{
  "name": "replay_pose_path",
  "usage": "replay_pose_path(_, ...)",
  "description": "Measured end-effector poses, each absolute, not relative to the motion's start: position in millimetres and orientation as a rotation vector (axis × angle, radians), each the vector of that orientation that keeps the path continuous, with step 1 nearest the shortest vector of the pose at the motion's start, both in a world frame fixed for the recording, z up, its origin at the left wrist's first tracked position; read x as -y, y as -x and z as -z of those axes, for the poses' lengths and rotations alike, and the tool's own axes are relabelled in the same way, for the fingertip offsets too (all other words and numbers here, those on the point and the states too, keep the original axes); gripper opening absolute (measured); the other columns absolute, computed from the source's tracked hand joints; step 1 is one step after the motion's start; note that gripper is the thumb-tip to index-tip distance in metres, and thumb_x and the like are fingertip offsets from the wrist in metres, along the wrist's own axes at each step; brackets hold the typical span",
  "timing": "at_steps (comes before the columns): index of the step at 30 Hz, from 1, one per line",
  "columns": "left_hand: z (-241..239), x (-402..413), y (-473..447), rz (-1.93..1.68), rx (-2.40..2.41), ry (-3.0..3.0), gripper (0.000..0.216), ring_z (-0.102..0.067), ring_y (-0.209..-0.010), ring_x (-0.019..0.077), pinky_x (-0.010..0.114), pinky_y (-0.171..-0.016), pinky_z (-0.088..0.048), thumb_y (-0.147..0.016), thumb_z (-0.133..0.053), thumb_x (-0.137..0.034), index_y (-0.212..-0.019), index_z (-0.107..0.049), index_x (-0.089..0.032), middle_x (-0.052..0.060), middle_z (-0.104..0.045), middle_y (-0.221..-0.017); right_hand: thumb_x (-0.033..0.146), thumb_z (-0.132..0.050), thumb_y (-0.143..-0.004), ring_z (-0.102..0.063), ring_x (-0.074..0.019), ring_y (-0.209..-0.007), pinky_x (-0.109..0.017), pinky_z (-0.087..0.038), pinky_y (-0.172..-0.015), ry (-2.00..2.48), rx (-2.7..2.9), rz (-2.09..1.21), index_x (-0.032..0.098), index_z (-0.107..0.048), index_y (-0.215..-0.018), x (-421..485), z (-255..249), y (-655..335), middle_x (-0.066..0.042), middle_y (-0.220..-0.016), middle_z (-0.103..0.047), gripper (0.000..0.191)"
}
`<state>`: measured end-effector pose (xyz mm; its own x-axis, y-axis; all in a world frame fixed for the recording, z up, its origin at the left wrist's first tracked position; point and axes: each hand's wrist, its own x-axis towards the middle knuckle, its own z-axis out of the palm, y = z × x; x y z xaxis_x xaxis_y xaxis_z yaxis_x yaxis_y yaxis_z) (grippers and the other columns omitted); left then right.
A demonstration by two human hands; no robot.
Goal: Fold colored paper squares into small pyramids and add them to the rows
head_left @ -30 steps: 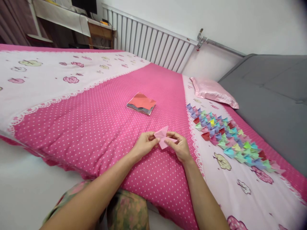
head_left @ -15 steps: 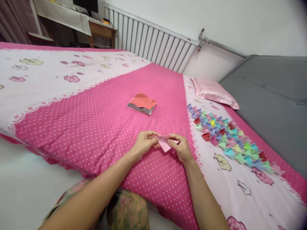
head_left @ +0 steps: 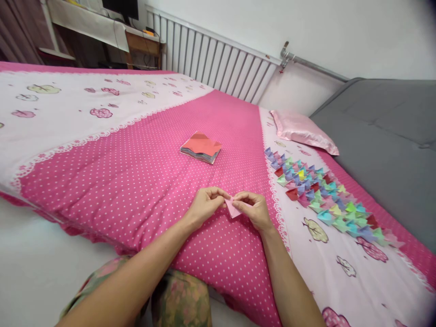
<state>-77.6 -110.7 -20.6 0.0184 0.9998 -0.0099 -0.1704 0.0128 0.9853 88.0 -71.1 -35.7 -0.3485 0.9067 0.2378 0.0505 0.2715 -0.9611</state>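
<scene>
Between my hands is a small folded piece of pink origami paper [head_left: 232, 209], one corner pointing down toward me. My left hand [head_left: 207, 205] pinches its left edge between thumb and fingers. My right hand [head_left: 254, 210] grips it from the right, the thumb lying across its front. The fingers hide much of the upper part of the paper. Beyond my hands, on the bed, lies a stack of square paper sheets [head_left: 200, 146] with a red-orange one on top.
Rows of small folded paper boats [head_left: 318, 197] in many colours stand on the bed to the right. A pink pillow [head_left: 304, 131] lies behind them, beside a grey headboard [head_left: 384, 122]. A white radiator [head_left: 211, 52] and a desk [head_left: 88, 20] stand past the bed.
My right hand has moved slightly left, closer to my left hand. The pink paper now shows as a smaller, more compact shape, its right-hand part no longer sticking out behind the fingers.
</scene>
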Motion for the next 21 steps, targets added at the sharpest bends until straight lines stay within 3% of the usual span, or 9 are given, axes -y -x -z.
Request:
replay_pose_path(4,20.5,110.8,76.7,-1.303,-1.007,-1.058,0.008,-0.057,-0.056,0.0091,0.020,-0.056,-0.043,-0.065,-0.061,-0.018,-0.069,-0.058,-0.012,0.002,-0.063,-0.063,0.028,-0.075,-0.061,-0.058,-0.0125,-0.058,-0.025,-0.048,-0.054,0.919,1.620,-1.151,0.020,-0.060,-0.072,73.1,34.6,-85.5,0.001,-0.066,-0.063,0.020)
replay_pose_path(8,25.1,107.8,76.2,-1.347,-0.970,-1.038,0.028,-0.060,-0.055,0.0111,0.022,-0.055,-0.045,-0.064,-0.069,-0.022,-0.085,-0.053,-0.015,-0.001,-0.064,-0.060,0.028,-0.075,-0.062,-0.059,-0.0128,-0.060,-0.025,-0.049,-0.056,0.908,1.651,-1.068,0.021,-0.055,-0.075,76.9,30.9,-83.5,0.002,-0.068,-0.062,0.025)
replay_pose_path(11,27.3,106.7,77.9,-1.292,-1.019,-1.156,0.032,-0.063,-0.058,0.0136,0.024,-0.057,-0.047,-0.064,-0.070,-0.025,-0.093,-0.060,-0.013,0.003,-0.067,-0.064,0.027,-0.075,-0.063,-0.060,-0.0136,-0.063,-0.025,-0.049,-0.057,0.907,1.665,-1.053,0.021,-0.055,-0.076,79.0,29.6,-83.3,0.001,-0.070,-0.062,0.024)
replay_pose_path(14,27.7,107.4,79.9,-1.238,-1.107,-1.374,0.020,-0.064,-0.066,0.0165,0.026,-0.063,-0.048,-0.068,-0.067,-0.028,-0.081,-0.070,-0.013,0.007,-0.071,-0.074,0.025,-0.076,-0.062,-0.060,-0.0130,-0.064,-0.024,-0.049,-0.058,0.910,1.658,-1.032,0.021,-0.056,-0.075,79.2,29.7,-84.1,0.001,-0.070,-0.062,0.023)
replay_pose_path(21,29.3,108.5,81.6,-1.308,-1.158,-1.505,0.017,-0.064,-0.069,0.0172,0.025,-0.064,-0.048,-0.072,-0.064,-0.029,-0.080,-0.073,-0.018,0.007,-0.072,-0.078,0.029,-0.075,-0.062,-0.061,-0.0151,-0.064,-0.028,-0.052,-0.058,0.963,1.701,-0.949,0.020,-0.065,-0.075,76.2,28.5,-85.0,-0.002,-0.071,-0.066,0.018)
